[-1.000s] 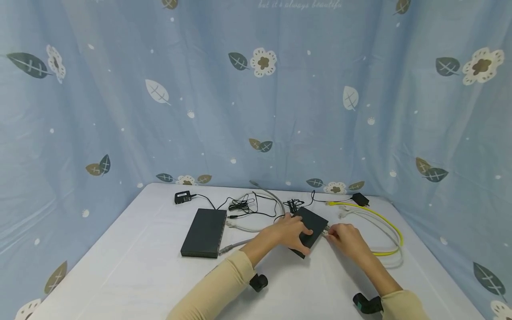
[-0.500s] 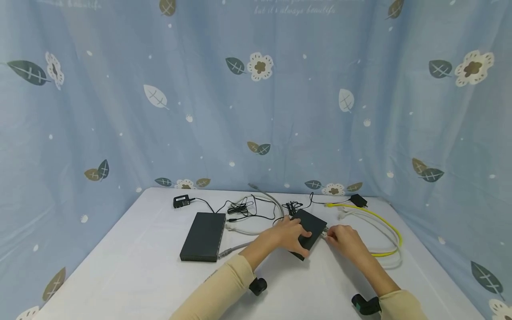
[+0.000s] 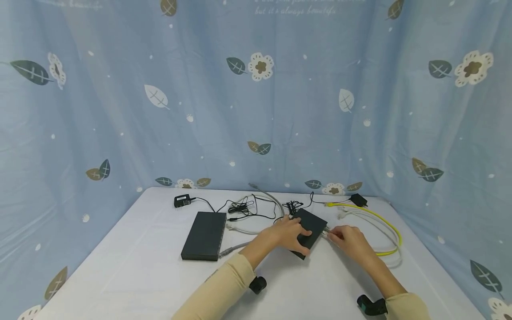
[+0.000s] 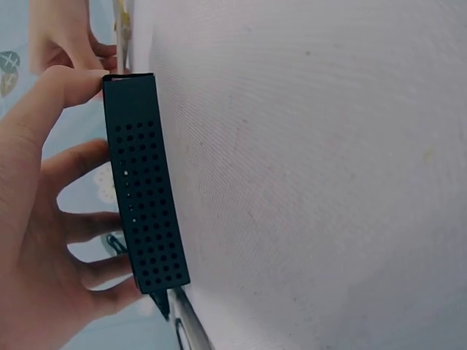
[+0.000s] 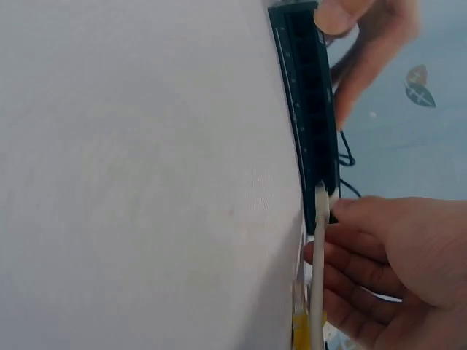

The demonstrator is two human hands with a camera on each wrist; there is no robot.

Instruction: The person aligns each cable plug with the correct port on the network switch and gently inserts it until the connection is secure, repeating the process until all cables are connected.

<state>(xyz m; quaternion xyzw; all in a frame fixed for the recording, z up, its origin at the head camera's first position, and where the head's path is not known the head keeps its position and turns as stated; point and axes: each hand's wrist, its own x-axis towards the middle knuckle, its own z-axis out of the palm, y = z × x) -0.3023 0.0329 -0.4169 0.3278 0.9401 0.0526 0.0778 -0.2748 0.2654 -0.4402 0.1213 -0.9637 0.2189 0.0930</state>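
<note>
A small black network switch (image 3: 313,222) lies turned at an angle on the table. My left hand (image 3: 289,233) holds it across the top, thumb near the front corner and fingers spread over the far side. The left wrist view shows its perforated end (image 4: 146,197). In the right wrist view, a white network cable (image 5: 318,277) has its plug at the last port of a row, with the other visible ports dark. My right hand (image 3: 352,242) pinches near this plug; the thumb touches it, and the other fingers are bent behind the cable. How deep the plug sits is unclear.
A larger black network switch (image 3: 205,235) lies to the left. Two black power adapters (image 3: 182,200) (image 3: 358,200) and their tangled leads are at the back. A yellow network cable (image 3: 384,218) loops at right with a white one. Grey cables (image 3: 234,249) run beneath my left arm.
My right hand has shifted slightly, its wrist moving a little to the right, while its fingertips stay by the plug. My left hand and the small switch hold still. The head view has tilted slightly.
</note>
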